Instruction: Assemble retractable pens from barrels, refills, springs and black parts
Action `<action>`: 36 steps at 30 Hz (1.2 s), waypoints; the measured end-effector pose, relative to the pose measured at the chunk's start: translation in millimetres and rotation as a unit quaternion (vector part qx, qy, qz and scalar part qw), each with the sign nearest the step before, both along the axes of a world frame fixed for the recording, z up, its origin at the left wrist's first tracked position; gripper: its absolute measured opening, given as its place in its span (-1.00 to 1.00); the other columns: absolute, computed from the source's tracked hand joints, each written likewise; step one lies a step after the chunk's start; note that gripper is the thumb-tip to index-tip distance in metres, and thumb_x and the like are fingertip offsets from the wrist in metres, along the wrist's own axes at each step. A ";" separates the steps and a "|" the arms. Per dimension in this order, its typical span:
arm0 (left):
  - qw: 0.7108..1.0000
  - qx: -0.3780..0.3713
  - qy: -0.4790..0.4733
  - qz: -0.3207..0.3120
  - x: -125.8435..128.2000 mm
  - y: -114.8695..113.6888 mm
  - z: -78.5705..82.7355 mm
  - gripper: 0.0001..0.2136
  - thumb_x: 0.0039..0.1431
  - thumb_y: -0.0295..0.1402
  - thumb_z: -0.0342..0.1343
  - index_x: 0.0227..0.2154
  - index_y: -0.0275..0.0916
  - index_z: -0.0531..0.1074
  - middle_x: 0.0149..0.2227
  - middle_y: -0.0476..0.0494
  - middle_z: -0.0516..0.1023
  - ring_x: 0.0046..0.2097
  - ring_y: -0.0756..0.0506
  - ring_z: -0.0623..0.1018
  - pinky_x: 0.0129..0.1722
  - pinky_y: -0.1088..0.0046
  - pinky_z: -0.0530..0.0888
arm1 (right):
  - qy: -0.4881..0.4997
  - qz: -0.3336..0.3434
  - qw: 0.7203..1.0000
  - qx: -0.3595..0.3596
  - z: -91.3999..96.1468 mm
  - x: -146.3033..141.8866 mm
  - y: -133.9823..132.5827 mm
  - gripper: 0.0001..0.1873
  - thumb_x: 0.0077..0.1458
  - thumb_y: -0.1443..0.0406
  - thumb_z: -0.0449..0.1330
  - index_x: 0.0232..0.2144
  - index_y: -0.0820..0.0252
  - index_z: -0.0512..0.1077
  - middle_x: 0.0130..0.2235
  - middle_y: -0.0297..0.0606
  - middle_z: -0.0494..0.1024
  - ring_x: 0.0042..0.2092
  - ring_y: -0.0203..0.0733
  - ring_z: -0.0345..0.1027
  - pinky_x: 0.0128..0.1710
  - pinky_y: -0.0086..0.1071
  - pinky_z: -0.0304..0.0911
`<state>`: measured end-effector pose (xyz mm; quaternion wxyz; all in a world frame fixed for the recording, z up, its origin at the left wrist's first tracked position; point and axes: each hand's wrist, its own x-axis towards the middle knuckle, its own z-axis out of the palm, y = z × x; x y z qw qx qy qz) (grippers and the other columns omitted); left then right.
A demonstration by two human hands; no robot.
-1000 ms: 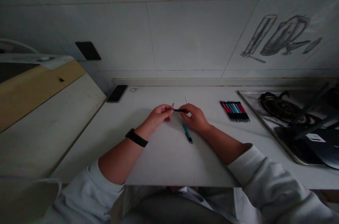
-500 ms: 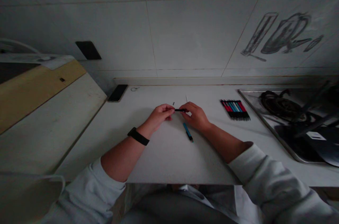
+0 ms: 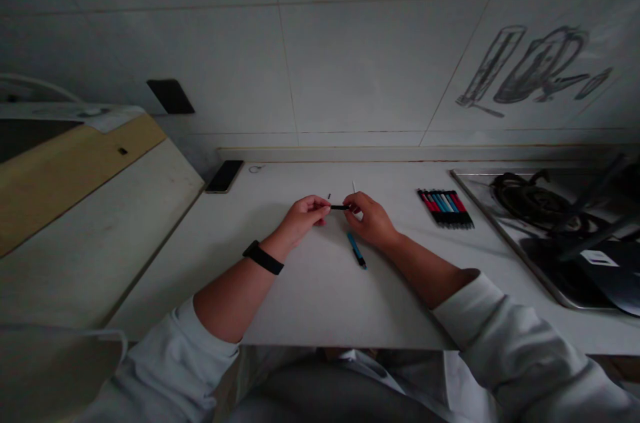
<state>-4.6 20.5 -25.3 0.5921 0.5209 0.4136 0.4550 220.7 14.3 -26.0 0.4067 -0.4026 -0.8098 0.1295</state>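
- A slim black tube [image 3: 339, 207] lies level between the two hands, above the middle of the white counter [image 3: 305, 310].
- The left hand [image 3: 301, 217] pinches the tube's left end between thumb and fingers; a black watch band [image 3: 263, 258] circles that wrist.
- The right hand [image 3: 370, 219] pinches the right end, fingers curled.
- Just beyond the left fingertips lies a tiny dark piece [image 3: 329, 196]; a thin white stick [image 3: 353, 186] shows just beyond the right hand.
- On the near side, close to the right hand, lies a blue and black pen [image 3: 355, 248].
- Farther right, a row of pens [image 3: 444, 208] sits beside the stove [image 3: 493, 223].
- At far left are a phone [image 3: 225, 176] and a small ring [image 3: 255, 170].
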 end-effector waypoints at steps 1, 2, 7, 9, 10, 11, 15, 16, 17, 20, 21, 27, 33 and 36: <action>1.000 0.002 0.001 0.001 0.0 0.3 -0.3 -0.71 0.05 -0.25 0.40 -0.22 -0.29 0.54 -0.28 -0.08 0.56 -0.36 0.03 0.53 -0.31 0.47 0.47 | -0.003 0.002 1.000 0.000 0.3 0.2 0.1 -0.85 0.25 0.33 0.18 -0.12 0.10 0.44 -0.18 -0.21 0.54 -0.24 -0.19 0.46 -0.18 -0.29 0.40; 1.000 0.005 0.002 0.001 0.1 0.6 -0.6 -0.71 0.06 -0.26 0.40 -0.22 -0.29 0.55 -0.29 -0.08 0.56 -0.36 0.03 0.53 -0.31 0.48 0.47 | -0.005 0.005 1.000 -0.003 0.7 0.4 0.1 -0.88 0.28 0.32 0.16 -0.13 0.10 0.45 -0.19 -0.21 0.54 -0.24 -0.19 0.46 -0.19 -0.29 0.40; 1.000 0.010 0.001 0.000 -0.1 1.1 -2.0 -0.73 0.07 -0.27 0.40 -0.22 -0.28 0.55 -0.28 -0.08 0.57 -0.35 0.03 0.53 -0.31 0.48 0.47 | -0.002 0.010 1.000 -0.024 1.8 0.1 -0.5 -0.79 0.27 0.26 0.20 -0.04 0.10 0.42 -0.14 -0.19 0.53 -0.20 -0.17 0.48 -0.18 -0.28 0.42; 1.000 0.013 0.008 -0.002 -0.1 1.5 -3.1 -0.74 0.08 -0.27 0.39 -0.22 -0.28 0.55 -0.28 -0.08 0.57 -0.35 0.03 0.53 -0.31 0.48 0.48 | 0.000 0.008 1.000 -0.023 1.6 -0.2 -0.6 -0.79 0.24 0.29 0.22 -0.06 0.10 0.41 -0.14 -0.20 0.52 -0.20 -0.17 0.47 -0.19 -0.29 0.42; 1.000 0.014 0.010 -0.001 -0.1 1.8 -3.7 -0.74 0.08 -0.27 0.39 -0.22 -0.28 0.55 -0.28 -0.08 0.57 -0.35 0.03 0.53 -0.31 0.47 0.48 | -0.002 0.008 1.000 -0.024 1.4 -0.3 -0.5 -0.83 0.24 0.30 0.21 -0.09 0.10 0.41 -0.16 -0.20 0.51 -0.21 -0.18 0.47 -0.20 -0.29 0.42; 1.000 0.014 0.012 -0.001 -0.1 2.2 -4.3 -0.74 0.09 -0.27 0.39 -0.22 -0.28 0.55 -0.29 -0.08 0.57 -0.35 0.03 0.53 -0.31 0.47 0.48 | -0.005 0.009 1.000 -0.026 1.3 -0.2 -0.3 -0.87 0.26 0.30 0.19 -0.13 0.10 0.42 -0.17 -0.20 0.50 -0.22 -0.18 0.46 -0.21 -0.29 0.42; 1.000 0.011 0.012 0.001 0.2 3.5 -6.1 -0.75 0.08 -0.27 0.39 -0.23 -0.27 0.55 -0.30 -0.08 0.57 -0.36 0.02 0.53 -0.33 0.47 0.48 | -0.017 0.020 0.999 -0.042 -0.3 0.8 1.4 -0.84 0.28 0.25 0.19 -0.09 0.09 0.43 -0.15 -0.18 0.51 -0.20 -0.15 0.47 -0.19 -0.27 0.42; 1.000 0.012 0.012 0.000 0.3 3.6 -6.2 -0.75 0.08 -0.27 0.39 -0.24 -0.27 0.55 -0.30 -0.08 0.57 -0.37 0.02 0.53 -0.33 0.48 0.47 | -0.016 0.021 0.999 -0.041 -1.0 1.0 1.8 -0.81 0.26 0.25 0.21 -0.07 0.09 0.42 -0.14 -0.18 0.51 -0.18 -0.14 0.47 -0.18 -0.26 0.43; 1.000 0.012 0.012 0.000 0.5 3.4 -6.2 -0.76 0.08 -0.28 0.39 -0.24 -0.27 0.55 -0.31 -0.07 0.56 -0.37 0.03 0.53 -0.34 0.48 0.47 | -0.015 0.020 0.999 -0.037 -1.7 1.1 2.2 -0.80 0.24 0.26 0.23 -0.07 0.08 0.42 -0.14 -0.18 0.51 -0.17 -0.14 0.47 -0.18 -0.26 0.43; 1.000 0.014 0.010 0.000 1.0 2.2 -5.1 -0.77 0.09 -0.29 0.38 -0.23 -0.27 0.55 -0.31 -0.07 0.56 -0.37 0.03 0.52 -0.34 0.48 0.46 | -0.021 0.017 0.999 -0.030 -2.2 1.0 2.1 -0.88 0.27 0.27 0.19 -0.13 0.09 0.42 -0.18 -0.20 0.50 -0.20 -0.15 0.46 -0.18 -0.27 0.41; 1.000 0.015 0.010 0.000 1.2 1.8 -4.6 -0.77 0.09 -0.29 0.38 -0.23 -0.27 0.55 -0.30 -0.08 0.56 -0.37 0.03 0.52 -0.34 0.48 0.46 | -0.026 0.017 0.999 -0.031 -1.7 1.0 1.7 -0.91 0.30 0.26 0.17 -0.15 0.09 0.43 -0.18 -0.20 0.50 -0.20 -0.15 0.46 -0.17 -0.27 0.41; 1.000 0.015 0.013 -0.004 1.8 0.5 -1.8 -0.75 0.09 -0.27 0.38 -0.23 -0.28 0.55 -0.31 -0.06 0.55 -0.37 0.03 0.52 -0.34 0.48 0.47 | -0.046 0.005 0.998 -0.031 0.5 1.2 0.6 -0.81 0.24 0.27 0.23 -0.09 0.11 0.42 -0.14 -0.18 0.51 -0.18 -0.14 0.46 -0.18 -0.29 0.38; 1.000 0.005 0.019 0.004 3.0 1.4 -1.7 -0.73 0.08 -0.24 0.38 -0.23 -0.28 0.54 -0.32 -0.05 0.53 -0.40 0.04 0.50 -0.37 0.49 0.46 | -0.047 0.005 0.998 -0.031 -1.6 0.6 1.6 -0.85 0.29 0.24 0.20 -0.10 0.11 0.44 -0.15 -0.18 0.52 -0.19 -0.14 0.46 -0.16 -0.27 0.38; 1.000 0.002 0.028 -0.001 2.3 1.8 -1.6 -0.73 0.11 -0.21 0.36 -0.23 -0.27 0.52 -0.30 -0.07 0.53 -0.39 0.03 0.49 -0.37 0.48 0.46 | -0.035 0.006 0.999 -0.028 -0.1 0.8 1.0 -0.83 0.28 0.25 0.21 -0.09 0.10 0.45 -0.15 -0.18 0.53 -0.18 -0.14 0.46 -0.16 -0.27 0.39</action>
